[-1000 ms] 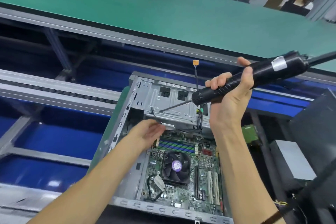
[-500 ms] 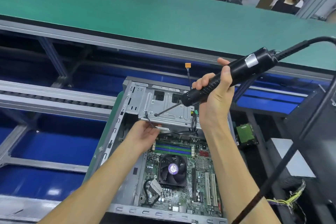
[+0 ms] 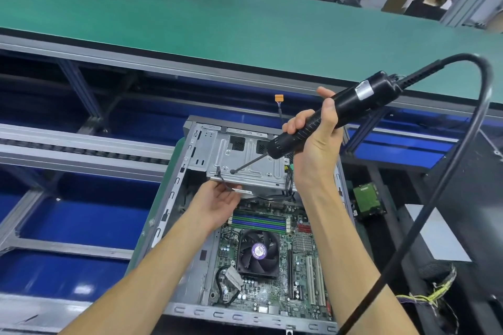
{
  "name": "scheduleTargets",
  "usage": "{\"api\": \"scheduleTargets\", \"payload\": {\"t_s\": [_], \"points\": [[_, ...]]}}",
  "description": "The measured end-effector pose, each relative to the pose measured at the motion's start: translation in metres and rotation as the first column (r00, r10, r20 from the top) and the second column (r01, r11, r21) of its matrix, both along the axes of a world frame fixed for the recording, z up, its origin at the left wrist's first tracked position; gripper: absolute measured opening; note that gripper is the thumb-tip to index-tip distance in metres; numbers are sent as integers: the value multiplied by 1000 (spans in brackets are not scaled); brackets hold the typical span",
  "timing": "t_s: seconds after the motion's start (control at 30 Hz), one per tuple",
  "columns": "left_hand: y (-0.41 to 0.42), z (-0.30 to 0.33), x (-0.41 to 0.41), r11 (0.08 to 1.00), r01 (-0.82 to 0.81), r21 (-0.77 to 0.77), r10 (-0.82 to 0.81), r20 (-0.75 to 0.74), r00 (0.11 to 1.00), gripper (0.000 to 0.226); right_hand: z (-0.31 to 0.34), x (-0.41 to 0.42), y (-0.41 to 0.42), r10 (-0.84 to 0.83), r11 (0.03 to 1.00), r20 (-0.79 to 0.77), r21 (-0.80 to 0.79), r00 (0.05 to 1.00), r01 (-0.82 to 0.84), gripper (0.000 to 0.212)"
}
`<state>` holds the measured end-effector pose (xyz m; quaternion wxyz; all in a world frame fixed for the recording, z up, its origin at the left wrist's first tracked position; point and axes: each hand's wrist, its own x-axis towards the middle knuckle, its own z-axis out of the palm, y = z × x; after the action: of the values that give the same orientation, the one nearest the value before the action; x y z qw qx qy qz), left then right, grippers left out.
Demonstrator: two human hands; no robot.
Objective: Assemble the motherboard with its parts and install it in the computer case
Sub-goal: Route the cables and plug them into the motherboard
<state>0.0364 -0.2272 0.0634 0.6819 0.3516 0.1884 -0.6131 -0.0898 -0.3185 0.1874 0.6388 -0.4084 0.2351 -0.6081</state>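
The right hand [image 3: 313, 141] grips one black electric screwdriver [image 3: 334, 114], its bit tip on the grey drive cage [image 3: 245, 160]. The left hand [image 3: 217, 201] lies palm up, fingers relaxed, under the cage edge — one motherboard [image 3: 272, 261] sits inside the computer case [image 3: 177, 198], one fan [image 3: 258, 250] on it, below a green bench [image 3: 190, 13].

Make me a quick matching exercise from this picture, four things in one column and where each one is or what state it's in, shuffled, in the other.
Things:
1. electric screwdriver
2. CPU fan
3. orange connector
4. green drive

Places or states:
A. lying outside the computer case, to its right
B. gripped in the right hand, bit tip on the metal drive cage
C. sticking up on a thin cable behind the case
D. mounted on the motherboard

Pairs: 1-B, 2-D, 3-C, 4-A
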Motion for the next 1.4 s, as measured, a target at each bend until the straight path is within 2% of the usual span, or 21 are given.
{"api": "scheduleTargets", "payload": {"t_s": [0.2,0.4,0.67,0.97,1.07,1.13,1.17,1.2,1.23,1.27,1.3,1.33,1.37,1.4], "points": [[0,0,-1,1000,18,10,-19,31,999,10,0,4,0,26,1000,6,-5,1000,-26,37],[-2,0,0,998,58,35,-61,89,994,9,-1,5,1,45,999,-18,-29,999,-46,29],[-2,3,-1,999,3,38,-3,-2,1000,10,7,6,1,66,993,-81,-93,995,-73,17],[-2,7,1,998,34,58,-36,25,999,9,11,25,6,57,985,-143,-154,988,-79,18],[3,8,4,992,84,93,-88,41,995,12,10,29,8,57,983,-157,-162,986,-82,20],[9,8,4,968,192,162,-217,150,965,20,9,32,9,59,983,-162,-162,985,-86,20],[11,8,2,933,268,241,-332,287,898,25,8,33,9,58,983,-166,-162,984,-86,19],[15,7,-2,868,333,369,-483,472,737,29,8,35,9,57,983,-172,-162,984,-85,19],[19,4,-6,774,360,521,-633,633,445,34,7,36,10,56,983,-180,-163,982,-86,18],[22,-1,-12,671,333,662,-716,695,61,42,6,38,10,58,982,-192,-165,980,-90,18],[25,-6,-18,593,240,768,-712,640,-288,52,5,39,11,62,980,-208,-170,976,-98,18],[29,-9,-24,560,122,819,-668,534,-519,60,4,41,13,66,978,-227,-180,972,-108,19],[32,-10,-29,548,21,836,-627,427,-651,65,3,43,14,66,975,-248,-190,967,-115,19],[34,-11,-31,537,-39,843,-601,349,-719,65,3,45,16,63,972,-271,-200,960,-120,19]]}}
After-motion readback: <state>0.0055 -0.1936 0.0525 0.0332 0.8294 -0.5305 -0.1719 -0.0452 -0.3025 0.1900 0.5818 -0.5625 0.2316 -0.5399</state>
